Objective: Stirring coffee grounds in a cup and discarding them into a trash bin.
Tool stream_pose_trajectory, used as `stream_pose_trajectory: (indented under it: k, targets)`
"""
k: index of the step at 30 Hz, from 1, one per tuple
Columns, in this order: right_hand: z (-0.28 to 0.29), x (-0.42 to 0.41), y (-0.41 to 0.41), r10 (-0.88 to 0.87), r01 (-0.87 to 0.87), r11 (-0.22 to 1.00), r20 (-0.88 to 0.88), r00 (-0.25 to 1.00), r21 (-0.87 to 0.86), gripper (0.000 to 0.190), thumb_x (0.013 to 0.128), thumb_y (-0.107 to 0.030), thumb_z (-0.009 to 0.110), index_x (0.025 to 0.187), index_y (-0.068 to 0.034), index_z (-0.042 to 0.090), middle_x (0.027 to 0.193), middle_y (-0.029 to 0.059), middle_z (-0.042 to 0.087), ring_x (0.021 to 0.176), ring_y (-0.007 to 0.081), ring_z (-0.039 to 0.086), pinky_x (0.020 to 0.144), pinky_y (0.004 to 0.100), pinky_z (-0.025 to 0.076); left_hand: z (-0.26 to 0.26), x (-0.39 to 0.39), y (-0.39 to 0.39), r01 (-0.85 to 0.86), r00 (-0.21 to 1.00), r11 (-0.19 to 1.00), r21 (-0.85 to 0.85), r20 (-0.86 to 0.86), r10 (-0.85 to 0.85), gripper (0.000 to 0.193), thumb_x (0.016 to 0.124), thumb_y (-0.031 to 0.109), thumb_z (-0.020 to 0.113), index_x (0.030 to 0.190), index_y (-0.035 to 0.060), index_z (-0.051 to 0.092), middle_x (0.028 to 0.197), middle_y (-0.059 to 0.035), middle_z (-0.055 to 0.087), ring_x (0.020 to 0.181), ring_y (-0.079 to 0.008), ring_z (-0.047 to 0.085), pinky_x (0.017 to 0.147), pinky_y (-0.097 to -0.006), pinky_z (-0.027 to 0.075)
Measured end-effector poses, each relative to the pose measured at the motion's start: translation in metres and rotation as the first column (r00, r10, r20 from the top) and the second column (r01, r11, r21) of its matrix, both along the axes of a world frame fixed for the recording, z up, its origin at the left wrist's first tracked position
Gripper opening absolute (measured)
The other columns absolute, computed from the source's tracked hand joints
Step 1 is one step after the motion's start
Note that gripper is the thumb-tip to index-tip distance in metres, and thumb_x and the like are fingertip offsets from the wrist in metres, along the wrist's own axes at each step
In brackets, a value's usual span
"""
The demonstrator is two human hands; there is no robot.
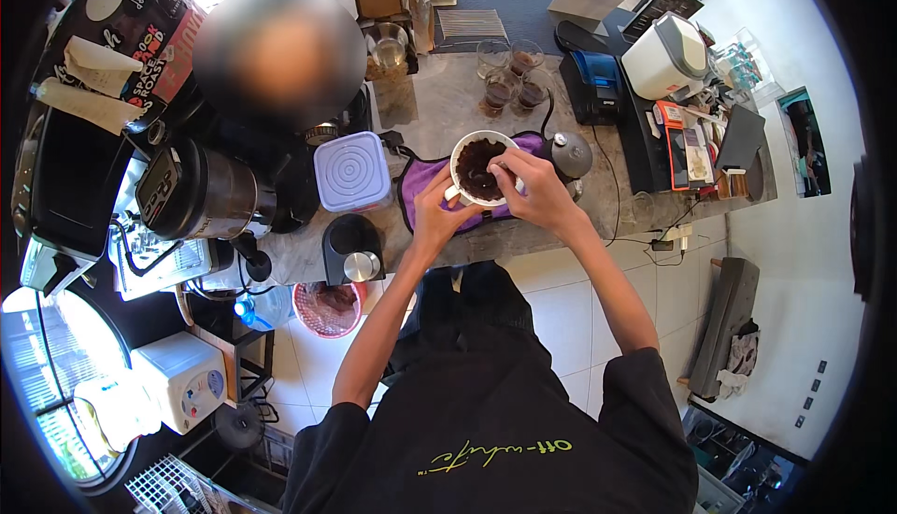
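My left hand (438, 214) holds a white cup-shaped dripper (454, 191) by its side, with the fingers about its small handle. Wet dark coffee grounds (474, 158) line its inside. The fingers of my right hand (538, 188) are bent together over the dripper's right side, with the tips at the grounds; whether they pinch anything is hidden. Beneath both hands a purple cloth with dark edging (422, 176) lies on the counter. A grey gooseneck kettle (571, 153) stands just right of my right hand. To the left is a square container with a pale blue lid (352, 169).
Several glasses (499, 93), some with dark liquid, stand at the back. A coffee grinder (210, 191) and a black device with a metal knob (354, 251) are left. A blue-black printer (594, 86) stands right, its cable (611, 184) crossing the counter. Another person (280, 58) is opposite.
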State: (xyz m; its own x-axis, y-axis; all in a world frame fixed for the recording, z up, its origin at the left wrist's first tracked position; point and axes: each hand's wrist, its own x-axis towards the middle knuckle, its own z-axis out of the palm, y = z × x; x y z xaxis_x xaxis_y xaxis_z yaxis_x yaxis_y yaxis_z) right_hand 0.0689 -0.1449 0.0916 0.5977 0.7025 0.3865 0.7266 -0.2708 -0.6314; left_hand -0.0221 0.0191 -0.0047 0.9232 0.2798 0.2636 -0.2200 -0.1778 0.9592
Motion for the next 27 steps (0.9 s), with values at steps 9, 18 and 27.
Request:
stream_pose_trajectory:
  k: [9, 18, 27]
  targets:
    - [-0.0005, -0.0001, -0.0022, -0.005, 0.005, 1.000, -0.031, 1.000, 0.011, 0.010, 0.091, -0.001, 0.062, 0.099, 0.004, 0.064, 0.091, 0.0166, 0.065, 0.079, 0.0350, 0.066, 0.069, 0.0380, 0.053, 0.0050, -0.0008, -0.0002, 0.007, 1.000, 1.000, 0.009, 0.007, -0.007, 0.052, 0.069, 0.007, 0.087, 0.115, -0.0067, 0.068, 0.129, -0.0152, 0.065, 0.112, -0.0203, 0.066, 0.088, -0.0307, 0.054]
    - [-0.0031, 0.0000, -0.0029, -0.027, 0.029, 0.998, -0.031, 0.999, 0.051, 0.009, 0.090, 0.000, 0.062, 0.098, 0.005, 0.064, 0.093, 0.0173, 0.067, 0.080, 0.0347, 0.067, 0.070, 0.0378, 0.053, 0.0078, -0.0006, -0.0014, 0.024, 1.000, 0.999, -0.041, -0.019, -0.025, 0.051, 0.069, 0.005, 0.086, 0.116, -0.0069, 0.068, 0.129, -0.0152, 0.065, 0.113, -0.0199, 0.065, 0.091, -0.0310, 0.054]
    - [-0.0055, -0.0053, -0.0108, -0.062, 0.064, 0.997, -0.053, 0.997, 0.036, 0.010, 0.091, 0.000, 0.062, 0.099, 0.005, 0.065, 0.092, 0.0177, 0.067, 0.082, 0.0339, 0.067, 0.071, 0.0374, 0.053, 0.0023, -0.0010, -0.0002, 0.010, 1.000, 1.000, 0.014, -0.016, -0.010, 0.051, 0.068, 0.004, 0.086, 0.115, -0.0068, 0.069, 0.132, -0.0163, 0.063, 0.114, -0.0200, 0.064, 0.092, -0.0313, 0.054]
